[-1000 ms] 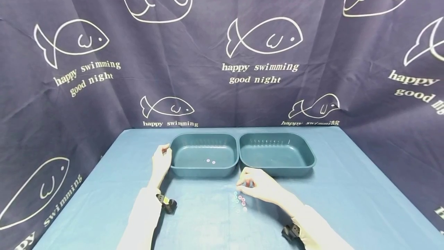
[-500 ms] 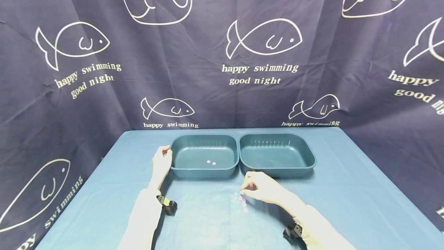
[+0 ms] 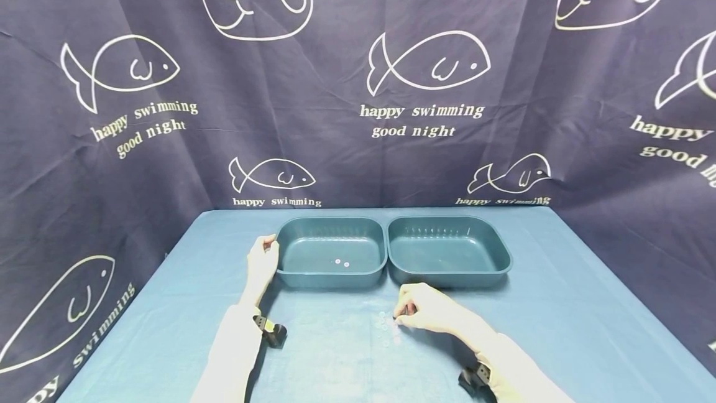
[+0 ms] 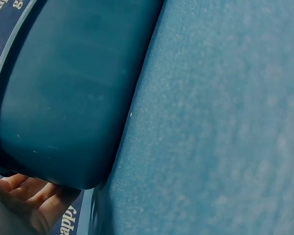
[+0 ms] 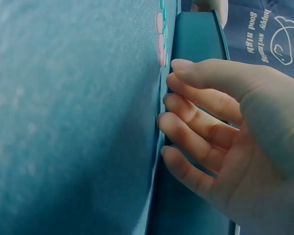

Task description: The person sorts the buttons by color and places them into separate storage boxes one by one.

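Observation:
My left hand holds the left end of a teal plastic bin; in the left wrist view its fingers lie against the end of the bin, the thumb hidden. Two small pale rings lie inside that bin. In front of the second bin, my right hand is low over the table, beside a small group of rings. Pink rings and green rings lie just past the fingertips in the right wrist view. Thumb and forefinger tips are close together, with no ring visible between them; the other fingers curve loosely.
The second teal bin stands right up against the first on its right. A light blue cloth covers the table. Dark printed curtains hang behind it and at both sides.
My right hand has moved slightly right and toward the front of the table, its fingertips now beside the pink rings. The left hand has stayed at the bin.

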`<state>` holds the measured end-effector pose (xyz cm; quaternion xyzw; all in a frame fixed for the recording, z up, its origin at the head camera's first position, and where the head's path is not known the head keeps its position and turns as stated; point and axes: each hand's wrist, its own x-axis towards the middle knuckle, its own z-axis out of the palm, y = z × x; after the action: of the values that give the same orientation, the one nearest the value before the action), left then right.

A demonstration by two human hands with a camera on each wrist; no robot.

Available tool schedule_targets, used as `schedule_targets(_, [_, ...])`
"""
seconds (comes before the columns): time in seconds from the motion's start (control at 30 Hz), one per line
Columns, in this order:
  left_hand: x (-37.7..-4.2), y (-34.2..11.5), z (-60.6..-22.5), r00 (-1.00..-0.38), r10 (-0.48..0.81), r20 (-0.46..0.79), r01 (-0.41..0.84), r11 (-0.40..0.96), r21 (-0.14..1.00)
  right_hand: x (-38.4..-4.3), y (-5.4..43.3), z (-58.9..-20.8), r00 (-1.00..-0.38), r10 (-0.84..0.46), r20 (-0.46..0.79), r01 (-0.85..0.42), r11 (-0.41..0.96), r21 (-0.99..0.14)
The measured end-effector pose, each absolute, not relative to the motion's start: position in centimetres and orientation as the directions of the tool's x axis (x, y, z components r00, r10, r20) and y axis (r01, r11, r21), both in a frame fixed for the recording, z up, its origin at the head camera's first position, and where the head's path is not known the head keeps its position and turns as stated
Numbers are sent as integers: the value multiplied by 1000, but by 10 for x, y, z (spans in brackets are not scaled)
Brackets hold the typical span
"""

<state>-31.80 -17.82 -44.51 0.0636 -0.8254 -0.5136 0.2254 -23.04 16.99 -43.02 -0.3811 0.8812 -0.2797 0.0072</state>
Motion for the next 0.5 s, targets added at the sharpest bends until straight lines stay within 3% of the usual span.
schedule_targets(0.5, [-319, -178, -446, -887, -343, 310, 129, 461, 878, -228, 166, -430, -697, -695, 177, -692, 588, -419])
